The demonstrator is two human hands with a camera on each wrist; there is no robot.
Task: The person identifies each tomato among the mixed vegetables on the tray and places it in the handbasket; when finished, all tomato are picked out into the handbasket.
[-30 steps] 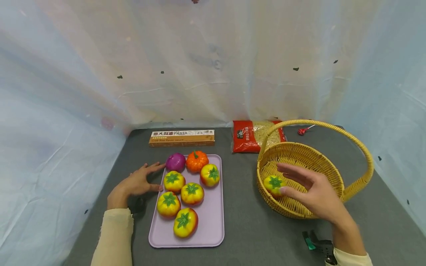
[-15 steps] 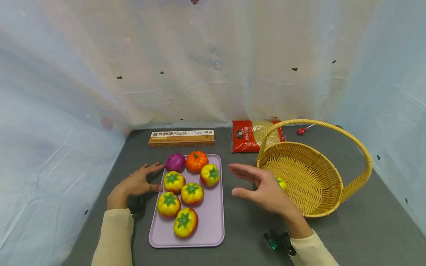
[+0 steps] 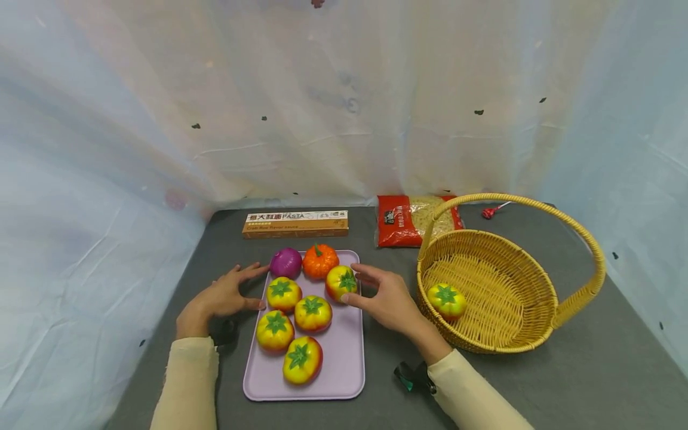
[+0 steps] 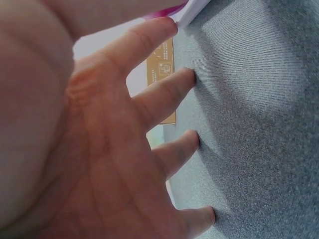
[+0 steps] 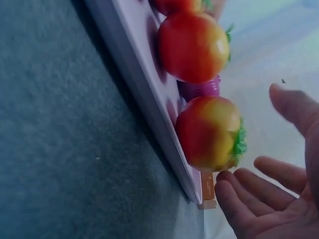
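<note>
On the lilac tray (image 3: 344,376) lie several yellow-red persimmons with green leafy tops, a purple onion (image 3: 286,263) and a small orange pumpkin (image 3: 320,261). My right hand (image 3: 389,298) is at the tray's right edge, thumb and fingers spread around the upper right persimmon (image 3: 341,282). In the right wrist view the fingers are apart from each other beside that persimmon (image 5: 208,133), not curled round it; whether a fingertip touches it I cannot tell. My left hand (image 3: 223,294) rests spread at the tray's left edge, fingertips (image 4: 188,77) on the grey cloth, nothing held.
A yellow wicker basket (image 3: 537,322) with a tall handle stands at the right, one persimmon (image 3: 447,301) inside. Behind are a pasta box (image 3: 295,224), a red bag of pasta (image 3: 398,222) and a red lollipop (image 3: 489,212). Plastic sheeting surrounds the table.
My right hand has moved left from over the basket, past the gap, to the upper right persimmon on the tray. The left hand has stayed in place.
</note>
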